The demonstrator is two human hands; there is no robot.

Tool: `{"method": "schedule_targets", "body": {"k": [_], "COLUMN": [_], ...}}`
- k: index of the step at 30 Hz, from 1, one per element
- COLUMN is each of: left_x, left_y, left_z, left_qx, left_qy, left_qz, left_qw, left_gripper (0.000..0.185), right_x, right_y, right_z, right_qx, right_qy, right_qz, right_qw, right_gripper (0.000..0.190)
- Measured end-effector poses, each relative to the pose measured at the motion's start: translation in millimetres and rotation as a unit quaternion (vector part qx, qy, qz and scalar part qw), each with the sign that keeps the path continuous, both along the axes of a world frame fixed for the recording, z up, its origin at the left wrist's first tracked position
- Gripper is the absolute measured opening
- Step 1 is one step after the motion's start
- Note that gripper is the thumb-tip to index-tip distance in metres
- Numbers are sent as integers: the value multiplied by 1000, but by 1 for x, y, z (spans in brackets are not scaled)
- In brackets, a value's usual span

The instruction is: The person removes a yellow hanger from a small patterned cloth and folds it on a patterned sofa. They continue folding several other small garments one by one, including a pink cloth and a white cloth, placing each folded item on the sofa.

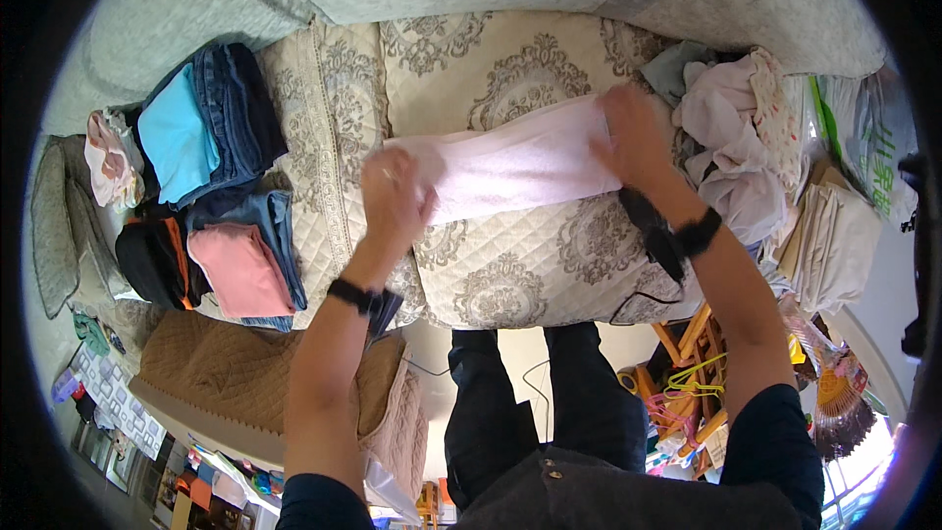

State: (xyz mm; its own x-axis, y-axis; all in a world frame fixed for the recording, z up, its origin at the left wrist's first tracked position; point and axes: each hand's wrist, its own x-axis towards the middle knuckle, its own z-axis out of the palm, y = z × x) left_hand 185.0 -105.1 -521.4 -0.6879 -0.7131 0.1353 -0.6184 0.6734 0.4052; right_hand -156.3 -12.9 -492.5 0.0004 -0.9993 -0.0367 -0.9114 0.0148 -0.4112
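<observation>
A pale pink piece of cloth (508,158), folded into a long strip, lies across the patterned sofa cover in front of me. My left hand (397,191) is at the strip's left end, its fingers bent and blurred. At the right end, my right hand (639,136) is over the cloth's edge with thumb and fingers somewhat apart. Blur hides whether either hand grips the fabric or only touches it. Each wrist wears a black strap; the right one (698,232) is near a dark device that hangs beside the forearm.
Folded jeans (246,107), a bright blue garment (176,136), a salmon-pink garment (239,269) and black clothes (154,261) are stacked at left. Rumpled light clothes (736,132) and folded beige fabric (835,239) lie at right. Glasses (644,298) rest near the seat's front edge. Hangers (695,383) are below right.
</observation>
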Motion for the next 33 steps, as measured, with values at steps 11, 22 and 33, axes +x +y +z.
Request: {"method": "schedule_targets", "body": {"k": [11, 22, 33], "left_x": [22, 30, 33], "left_y": [-14, -63, -1], "left_z": [0, -17, -24], "left_qx": [328, 730, 568], "left_qy": [-66, 238, 289], "left_qz": [-28, 287, 361], "left_qw": [942, 572, 681], "left_gripper": [33, 29, 27], "right_x": [-22, -38, -1], "right_y": [2, -22, -10], "right_z": [-4, -2, -28], "right_qx": [225, 353, 238], "right_qy": [-220, -612, -468], "right_qz": [6, -409, -375], "right_qw": [949, 578, 764], "right_gripper": [11, 67, 40]}}
